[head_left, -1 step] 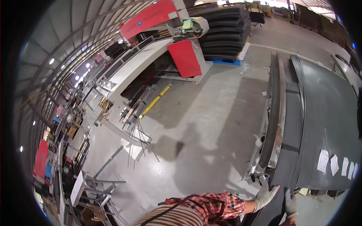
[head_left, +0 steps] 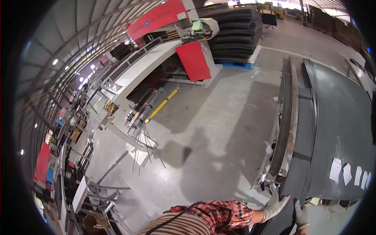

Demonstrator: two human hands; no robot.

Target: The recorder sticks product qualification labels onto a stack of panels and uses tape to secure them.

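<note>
My left hand (head_left: 275,207), in a pale knit glove with bare fingertips, rests at the left side of a stack of long dark grey strips (head_left: 296,168). Its thumb reaches across the top of the stack, apart from the other fingers. On the opposite side, my right hand (head_left: 301,216), gloved in grey, touches the right edge of the stack near its close end. Its fingers are stretched out and partly spread. The strips lie lengthwise, running away from me. Between my hands the dark surface of the stack shows; undersides of both hands are hidden.
A worn metal rail (head_left: 288,145) borders the strips on the left. Wide dark sheets (head_left: 340,117) with white paper labels (head_left: 335,169) lie at right. A red and white machine (head_left: 193,60) stands ahead, beside piled black sheets (head_left: 235,35). Metal frames (head_left: 100,192) are at left.
My right hand's fingertips have drawn slightly toward me and look a little more spread. My left hand keeps nearly the same place.
</note>
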